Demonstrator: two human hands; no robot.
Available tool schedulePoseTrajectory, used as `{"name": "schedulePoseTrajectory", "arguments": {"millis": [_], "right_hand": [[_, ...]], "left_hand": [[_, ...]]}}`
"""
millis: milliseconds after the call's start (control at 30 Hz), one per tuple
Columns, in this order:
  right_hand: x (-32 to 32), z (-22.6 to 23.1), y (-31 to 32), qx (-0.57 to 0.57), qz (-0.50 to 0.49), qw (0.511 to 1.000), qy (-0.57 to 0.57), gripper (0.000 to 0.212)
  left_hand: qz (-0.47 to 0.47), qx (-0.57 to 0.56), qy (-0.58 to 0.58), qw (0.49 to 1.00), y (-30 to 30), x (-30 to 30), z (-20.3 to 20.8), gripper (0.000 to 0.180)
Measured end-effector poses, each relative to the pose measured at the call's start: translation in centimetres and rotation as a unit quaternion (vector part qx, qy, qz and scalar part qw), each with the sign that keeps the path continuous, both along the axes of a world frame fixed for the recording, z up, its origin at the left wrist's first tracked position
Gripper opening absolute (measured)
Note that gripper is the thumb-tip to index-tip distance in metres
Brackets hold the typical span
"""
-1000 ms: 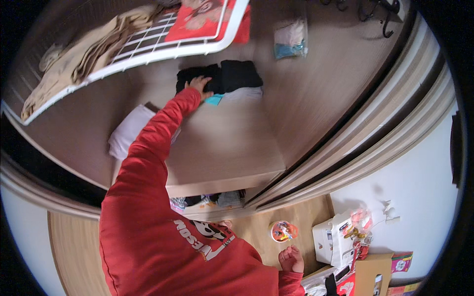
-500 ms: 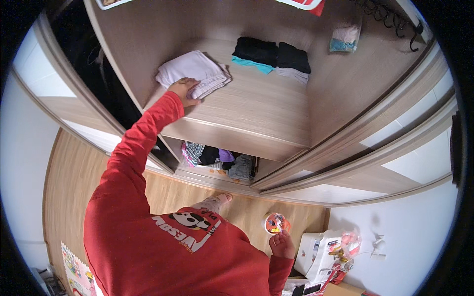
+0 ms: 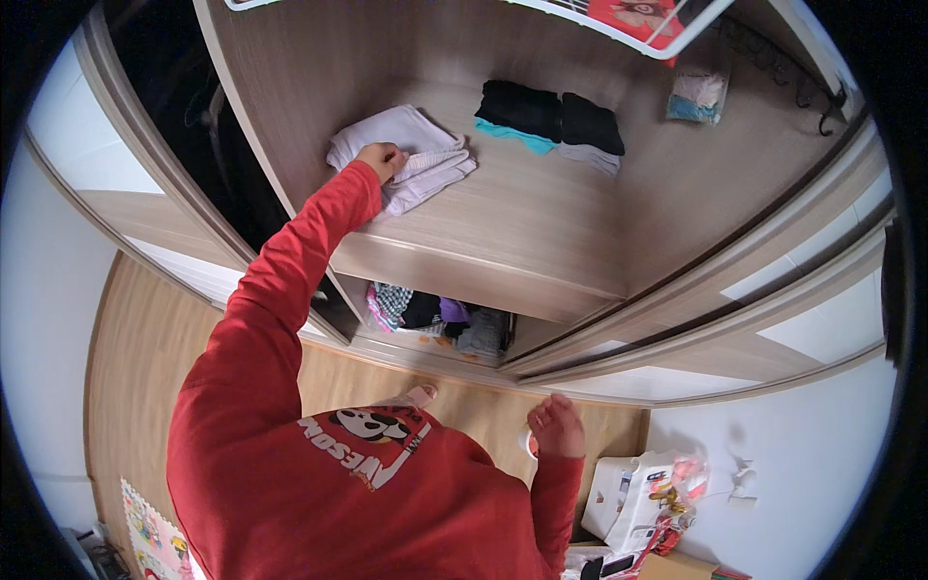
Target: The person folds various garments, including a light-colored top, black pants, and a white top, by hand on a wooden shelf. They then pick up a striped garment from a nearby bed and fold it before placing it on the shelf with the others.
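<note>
My left hand (image 3: 381, 159), in a red sleeve, is stretched up to a wooden wardrobe shelf (image 3: 527, 246). Its fingers are closed on a stack of folded white and pale pink clothes (image 3: 411, 145) at the shelf's left end. Further back on the same shelf lies a pile of folded black, teal and grey clothes (image 3: 551, 121). My right hand (image 3: 556, 427) hangs low by my side with loosely curled fingers and nothing in it.
A lower shelf holds several folded garments (image 3: 440, 319). A white wire basket (image 3: 638, 24) sits above, and a small packet (image 3: 694, 97) hangs on the right wardrobe wall. Sliding door rails (image 3: 735, 319) run to the right. Boxes and bags (image 3: 643, 503) stand on the wooden floor.
My left hand left the dark pile and went to the white stack at the shelf's left end, where it now grips it. The view has swung.
</note>
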State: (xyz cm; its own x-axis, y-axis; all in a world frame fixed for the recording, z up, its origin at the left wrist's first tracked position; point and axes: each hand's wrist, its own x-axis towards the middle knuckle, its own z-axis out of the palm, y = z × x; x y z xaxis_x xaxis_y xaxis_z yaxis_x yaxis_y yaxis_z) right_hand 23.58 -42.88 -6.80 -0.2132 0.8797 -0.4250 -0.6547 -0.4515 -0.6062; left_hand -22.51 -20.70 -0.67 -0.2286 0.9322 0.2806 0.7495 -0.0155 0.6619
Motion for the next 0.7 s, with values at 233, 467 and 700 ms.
{"name": "schedulePoseTrajectory", "arguments": {"millis": [233, 467, 700], "right_hand": [[-12.8, 5.4, 11.7, 0.487, 0.079, 0.797, -0.349, 0.017], [-27.3, 11.9, 23.7, 0.725, 0.094, 0.4, -0.553, 0.056], [-33.2, 9.9, 27.9, 0.725, 0.205, 0.184, -0.631, 0.056]], "left_hand": [[-0.056, 0.045, -0.038, 0.997, 0.7, -1.9, -1.4, 0.023], [-0.091, 0.045, -0.148, 0.984, 0.0, -1.6, -1.8, 0.018], [-0.132, 0.033, -0.294, 0.946, -0.7, -2.3, -2.8, 0.017]]}}
